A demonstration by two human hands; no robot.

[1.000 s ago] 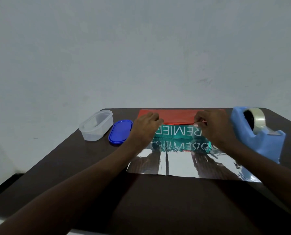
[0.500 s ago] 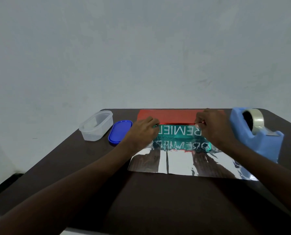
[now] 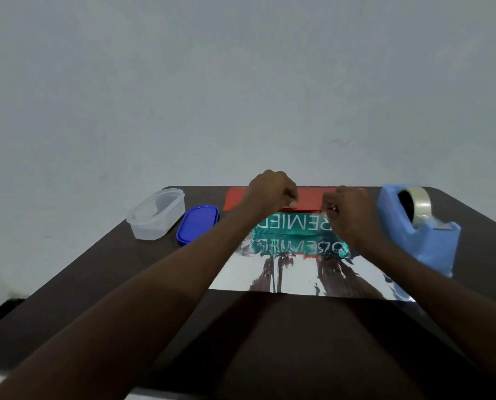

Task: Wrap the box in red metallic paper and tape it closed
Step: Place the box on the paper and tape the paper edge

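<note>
A teal box (image 3: 294,225) with white letters lies on a sheet of metallic paper (image 3: 298,275), whose silver underside faces up and mirrors the box. The far part of the paper (image 3: 235,199) is folded over the box top and shows its red side. My left hand (image 3: 271,193) is raised over the box's far edge with curled fingers pinching the red flap. My right hand (image 3: 347,212) pinches the red edge at the box's right end. A blue tape dispenser (image 3: 417,229) with a clear roll stands to the right.
A clear plastic tub (image 3: 157,213) and its blue lid (image 3: 197,223) sit at the far left of the dark brown table (image 3: 96,284). A pale wall rises right behind the table's far edge. The table's near half is bare dark wood.
My left hand has lifted and moved right along the far edge of the box, pulling the red flap. My right hand has stayed at the right end.
</note>
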